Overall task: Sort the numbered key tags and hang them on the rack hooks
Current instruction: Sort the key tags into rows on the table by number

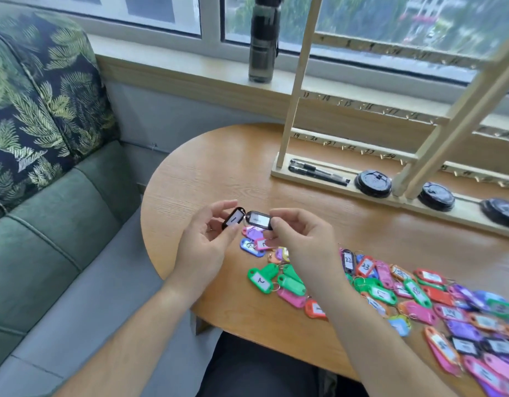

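My left hand [207,239] pinches a black key tag [233,218] with a white label marked 1. My right hand [302,239] pinches a second black key tag [259,218]. The two tags meet end to end above the table, a metal ring between them. Below and to the right, many coloured numbered key tags [390,293] lie spread on the wooden table [207,173]; a green tag [261,277] shows 2, a red one [365,266] shows 23. The wooden rack [359,154] with numbered rails and small hooks stands at the back right.
On the rack's base lie two black pens [319,171] and three black cup lids [373,183]. A dark water bottle [264,38] stands on the window sill. A green sofa [46,224] with a leaf-pattern cushion is at left.
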